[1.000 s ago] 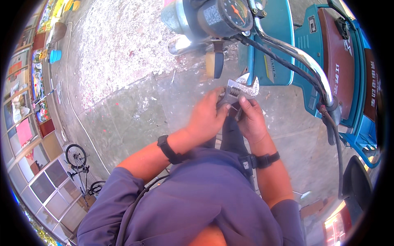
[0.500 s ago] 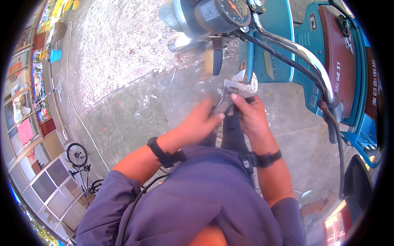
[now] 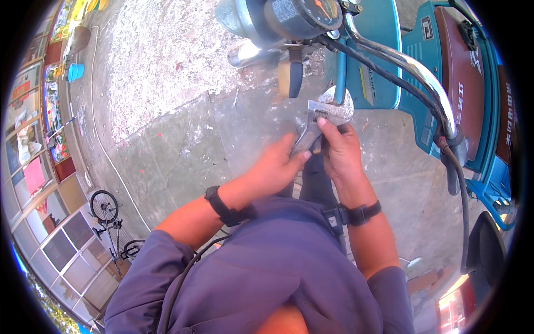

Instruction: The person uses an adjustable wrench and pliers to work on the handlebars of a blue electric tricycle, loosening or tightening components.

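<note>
An adjustable wrench (image 3: 316, 107) with a worn grey metal head is between my two hands, its head pointing away from me. My left hand (image 3: 276, 161) wraps the handle, thumb along its near side. Close to the jaws, my right hand (image 3: 342, 147) grips the wrench's head end, and its thumb presses at the adjusting screw. The right fingers are mostly hidden beneath the tool. A teal tube (image 3: 340, 72) of the vehicle comes down just beyond the wrench head; I cannot tell whether the jaws touch anything.
A teal vehicle stands ahead and right, with a chrome handlebar (image 3: 425, 78), a round gauge (image 3: 318, 12) and a brown panel (image 3: 461, 83). A tan and dark piece (image 3: 290, 79) hangs below the gauge. Far left are a bicycle (image 3: 114, 228) and a blue bucket (image 3: 75, 72).
The wrench and both hands have shifted slightly away from me and to the right. My right thumb remains at the adjusting screw, and both hands keep hold.
</note>
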`<state>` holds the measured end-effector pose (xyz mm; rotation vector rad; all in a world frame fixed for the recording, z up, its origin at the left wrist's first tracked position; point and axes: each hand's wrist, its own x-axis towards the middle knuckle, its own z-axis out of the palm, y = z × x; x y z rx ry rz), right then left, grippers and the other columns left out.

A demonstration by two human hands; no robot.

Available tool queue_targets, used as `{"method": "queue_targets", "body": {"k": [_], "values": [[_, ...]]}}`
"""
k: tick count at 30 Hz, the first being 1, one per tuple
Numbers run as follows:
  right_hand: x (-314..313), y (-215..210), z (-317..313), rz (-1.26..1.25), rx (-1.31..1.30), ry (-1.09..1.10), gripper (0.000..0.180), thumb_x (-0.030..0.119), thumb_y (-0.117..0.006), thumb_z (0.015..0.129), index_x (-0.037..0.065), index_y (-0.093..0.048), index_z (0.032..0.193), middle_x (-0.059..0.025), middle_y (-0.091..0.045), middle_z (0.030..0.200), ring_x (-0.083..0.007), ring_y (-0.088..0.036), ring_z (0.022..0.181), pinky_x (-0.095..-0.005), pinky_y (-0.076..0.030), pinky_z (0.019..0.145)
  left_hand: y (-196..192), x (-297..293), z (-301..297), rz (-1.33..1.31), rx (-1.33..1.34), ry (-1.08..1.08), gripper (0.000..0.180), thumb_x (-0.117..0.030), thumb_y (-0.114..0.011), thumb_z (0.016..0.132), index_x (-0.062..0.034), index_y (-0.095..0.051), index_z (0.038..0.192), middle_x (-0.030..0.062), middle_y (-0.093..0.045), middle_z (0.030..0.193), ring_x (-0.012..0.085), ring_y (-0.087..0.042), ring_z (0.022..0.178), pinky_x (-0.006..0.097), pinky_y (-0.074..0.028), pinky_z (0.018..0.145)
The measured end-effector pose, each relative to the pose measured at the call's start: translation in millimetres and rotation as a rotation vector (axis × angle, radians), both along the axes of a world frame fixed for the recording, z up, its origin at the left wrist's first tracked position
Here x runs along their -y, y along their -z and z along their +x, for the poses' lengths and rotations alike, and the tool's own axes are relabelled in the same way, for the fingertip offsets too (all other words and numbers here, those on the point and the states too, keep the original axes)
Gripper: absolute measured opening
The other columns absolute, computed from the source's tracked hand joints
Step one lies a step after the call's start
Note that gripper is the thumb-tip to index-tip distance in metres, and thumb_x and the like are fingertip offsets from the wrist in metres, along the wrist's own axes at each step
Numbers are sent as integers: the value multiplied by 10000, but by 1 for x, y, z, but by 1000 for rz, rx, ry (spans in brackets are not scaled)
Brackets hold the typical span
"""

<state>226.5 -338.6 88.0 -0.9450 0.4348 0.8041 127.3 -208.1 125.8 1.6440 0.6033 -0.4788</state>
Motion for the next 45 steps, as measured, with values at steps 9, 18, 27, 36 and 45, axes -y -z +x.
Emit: {"method": "queue_targets", "body": {"k": [9,18,27,36,45], "values": [[0,-3,-1,13,-6,0,308,122,-740,884,21,-650,1160,-56,-697,1046,-133,-658,883,-262,-534,655,-1,4,1,-39,-3,-45,313,-251,-593,967,19,-503,1096,268,-618,919,425,-615,850,454,-481,746],[4,0,3,30,-19,7,338,96,-749,872,13,-641,1181,-82,-686,1108,-168,-657,967,-302,-529,820,-1,6,0,35,-1,28,335,-273,-592,970,22,-500,1099,272,-620,894,442,-622,836,472,-484,736],[14,-1,3,91,-19,-58,343,105,-754,868,16,-637,1177,-70,-685,1083,-158,-654,970,-296,-525,845,-7,-7,1,-211,-87,37,410,-389,-499,1025,5,-533,1132,160,-672,957,256,-666,896,392,-516,801],[12,-17,-1,182,57,-270,372,117,-789,827,40,-655,1165,-26,-692,1032,-111,-637,904,-269,-529,729,10,-18,50,-947,-37,-450,590,-510,-433,1020,3,-535,1292,159,-605,1253,282,-594,1148,416,-468,992],[18,-33,-1,176,124,-417,357,42,-733,857,15,-643,1201,-62,-709,1071,-170,-657,1019,-322,-520,925,12,-56,51,-737,347,-678,412,-420,-489,1022,-39,-583,1147,143,-659,1121,265,-636,1039,413,-491,968]]}}
